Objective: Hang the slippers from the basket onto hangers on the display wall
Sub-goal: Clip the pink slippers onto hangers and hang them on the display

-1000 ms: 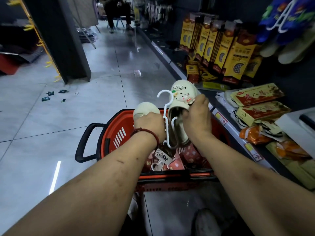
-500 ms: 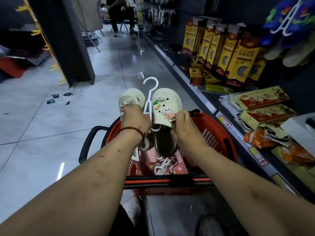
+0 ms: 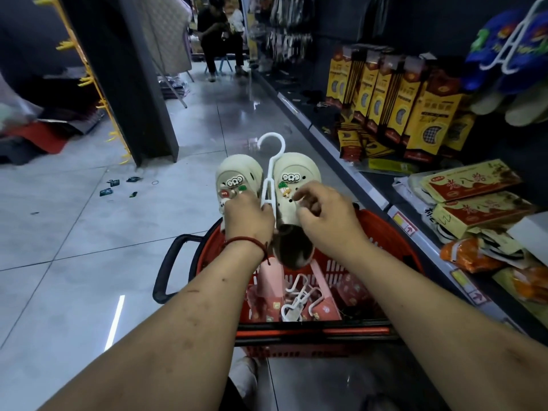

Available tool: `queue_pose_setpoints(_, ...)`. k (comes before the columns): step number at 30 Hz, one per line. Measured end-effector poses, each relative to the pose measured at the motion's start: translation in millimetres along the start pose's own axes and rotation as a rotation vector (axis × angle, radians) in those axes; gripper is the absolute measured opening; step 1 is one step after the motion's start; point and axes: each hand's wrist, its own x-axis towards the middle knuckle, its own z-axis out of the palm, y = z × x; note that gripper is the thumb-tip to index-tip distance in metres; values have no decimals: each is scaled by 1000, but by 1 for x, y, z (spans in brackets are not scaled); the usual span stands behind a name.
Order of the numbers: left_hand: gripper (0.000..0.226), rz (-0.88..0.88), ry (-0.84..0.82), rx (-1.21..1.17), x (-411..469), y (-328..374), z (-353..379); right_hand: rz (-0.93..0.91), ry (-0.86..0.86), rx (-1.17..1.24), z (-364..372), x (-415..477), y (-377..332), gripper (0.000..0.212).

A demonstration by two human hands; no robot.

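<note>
Two cream slippers with cartoon charms sit side by side on a white plastic hanger [image 3: 271, 161], held above the red basket [image 3: 388, 229]. My left hand [image 3: 249, 216] grips the left slipper [image 3: 237, 173] and the hanger's stem. My right hand [image 3: 321, 215] holds the right slipper [image 3: 296, 176], fingers curled over its top. The hook points up and left. Pink slippers [image 3: 268, 280] and spare white hangers [image 3: 299, 298] lie inside the basket. Blue slippers [image 3: 504, 51] hang on the dark display wall at the top right.
A low shelf along the right holds yellow insole boxes [image 3: 394, 102] and flat packets [image 3: 468, 182]. A dark pillar [image 3: 127, 84] stands at left. A person sits far down the aisle [image 3: 216, 34]. The basket's black handle [image 3: 169, 262] sticks out left over grey floor tiles.
The two slippers went from tilted and apart to upright, paired on the hanger. Both hands rose and shifted left, and my right hand's fingers moved onto the right slipper's top.
</note>
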Motion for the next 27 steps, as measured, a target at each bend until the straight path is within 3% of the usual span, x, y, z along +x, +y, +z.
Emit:
queue_pose_setpoints(5,8,73,-57,-6,-8,8,6,52,-165,-40,5,8,-7,22)
queue_pose_setpoints(9,7,131,-85,-48,-9,6,14,255,-92,-47,10,17,-9,24)
queue_pose_setpoints(15,7,127,-12,-134,-11,14,17,280,133,-97,13,18,-16,24)
queue_pose_setpoints(19,11,161,-19,-136,-16,17,17,288,57,-140,11,18,-8,18)
queue_pose_setpoints(22,16,211,-58,-113,-18,14,19,349,-15,9,5,17,1,22)
queue_pose_setpoints(27,14,268,-182,-110,-26,18,21,403,44,118,-12,9,17,23)
